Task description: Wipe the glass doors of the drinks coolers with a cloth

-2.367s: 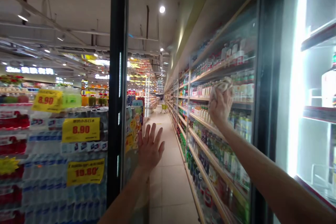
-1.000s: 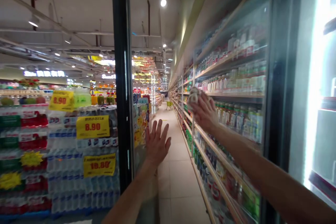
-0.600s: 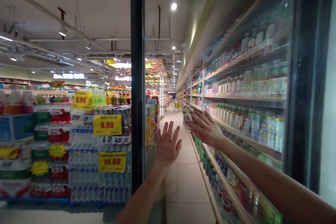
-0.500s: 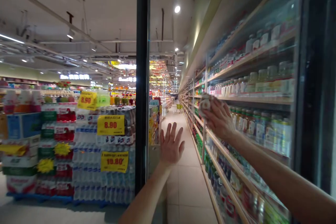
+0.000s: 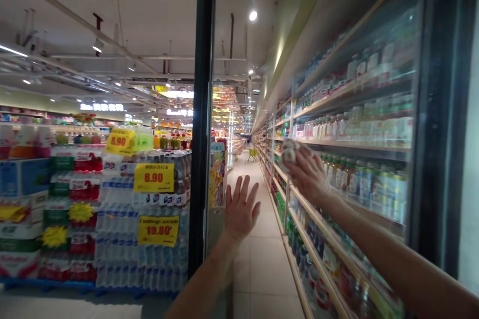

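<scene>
A glass door pane with a dark frame [image 5: 202,124] stands in front of me. Against the glass, right of the frame's left post, my left hand [image 5: 240,208] lies flat with its fingers spread, holding nothing. Farther right, my right hand [image 5: 309,174] presses a crumpled whitish cloth [image 5: 289,155] on the glass; the cloth shows at its fingertips, on the left side. Through the pane, shelves of bottles [image 5: 355,174] appear behind my right hand. My right hand is slightly blurred.
Stacked drink packs [image 5: 123,229] with yellow price signs [image 5: 153,177] stand on a blue pallet to the left. A tiled aisle floor [image 5: 267,259] runs away from me, with a small green cart [image 5: 253,154] far along it. Another dark post [image 5: 436,124] rises at the right.
The view has shifted slightly, so the stacked packs and shelves sit farther left. My right hand and the cloth have moved slightly left and down; my left hand stays flat.
</scene>
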### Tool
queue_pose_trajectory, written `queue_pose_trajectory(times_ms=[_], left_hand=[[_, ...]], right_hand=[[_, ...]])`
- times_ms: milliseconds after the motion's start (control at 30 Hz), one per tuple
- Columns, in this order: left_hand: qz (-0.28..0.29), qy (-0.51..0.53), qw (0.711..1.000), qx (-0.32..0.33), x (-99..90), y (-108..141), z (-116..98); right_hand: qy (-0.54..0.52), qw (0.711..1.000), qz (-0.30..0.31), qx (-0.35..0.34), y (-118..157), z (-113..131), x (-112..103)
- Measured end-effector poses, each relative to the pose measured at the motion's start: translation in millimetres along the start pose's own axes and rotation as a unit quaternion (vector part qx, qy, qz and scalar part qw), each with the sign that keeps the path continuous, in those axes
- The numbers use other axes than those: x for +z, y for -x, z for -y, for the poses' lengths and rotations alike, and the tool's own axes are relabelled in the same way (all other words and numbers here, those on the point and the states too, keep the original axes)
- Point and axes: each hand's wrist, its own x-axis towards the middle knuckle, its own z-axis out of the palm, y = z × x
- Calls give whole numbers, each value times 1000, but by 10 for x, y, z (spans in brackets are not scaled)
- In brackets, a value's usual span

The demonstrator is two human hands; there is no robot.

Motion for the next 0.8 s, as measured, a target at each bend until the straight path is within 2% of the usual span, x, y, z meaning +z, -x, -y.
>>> queue_pose_trajectory(times_ms=[100, 167, 233, 300, 367, 433, 467, 533, 600, 667, 733, 800], left_hand=[[3, 1, 1000, -1, 4, -6, -4], [1, 4, 1000, -4, 4, -14, -12], [-2, 10, 1000, -5, 8, -21, -16], [-5, 15, 1000, -2, 19, -22, -12], [-6, 18, 1000, -3, 37, -19, -1], [-10, 21, 1000, -5, 56, -15, 9], [-11, 23, 1000, -4, 64, -14, 11], [-14, 24, 1000, -3, 73, -13, 11], [-11, 24, 1000, -5, 74, -15, 4], [-5, 26, 1000, -8, 70, -16, -4], [-4, 30, 999, -8, 64, -17, -6], [-5, 33, 999, -7, 58, -18, -1]], right_hand=[[63, 981, -81, 167, -38, -507, -78], [79, 965, -100, 229, -47, -594, -101], [49, 977, -72, 196, -11, -406, -90], [-6, 996, -14, 84, 64, -69, -56], [-39, 997, 56, -31, 146, 205, -25], [-30, 994, 85, -66, 196, 246, -21], [-14, 996, 76, -44, 202, 165, -31], [29, 998, 12, 61, 174, -135, -65], [67, 979, -65, 180, 112, -456, -93], [83, 958, -107, 252, 49, -597, -95], [67, 962, -97, 245, 17, -468, -68], [27, 987, -38, 154, 27, -140, -18]])
